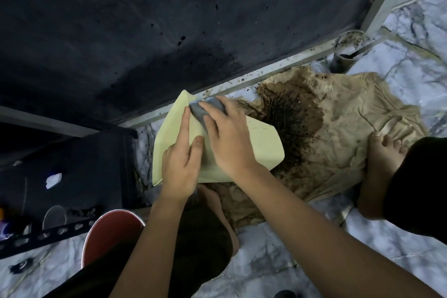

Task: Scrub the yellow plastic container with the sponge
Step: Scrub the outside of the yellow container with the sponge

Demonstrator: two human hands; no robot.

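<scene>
The pale yellow plastic container (263,145) is held tilted above the floor at the middle of the head view, its outer side facing me. My left hand (181,162) grips its near left rim, thumb on the outside. My right hand (227,135) presses a grey sponge (205,110) against the container's upper edge, fingers spread over the sponge. Most of the sponge is hidden under my fingers.
A beige cloth (338,133) with a dark wet stain lies on the marble floor (278,254) under the container; my bare feet rest on it. A dark panel (145,31) stands behind, a black crate (72,172) at left, a red bowl (111,232) near my knee, a dirty cup (348,53) at the back right.
</scene>
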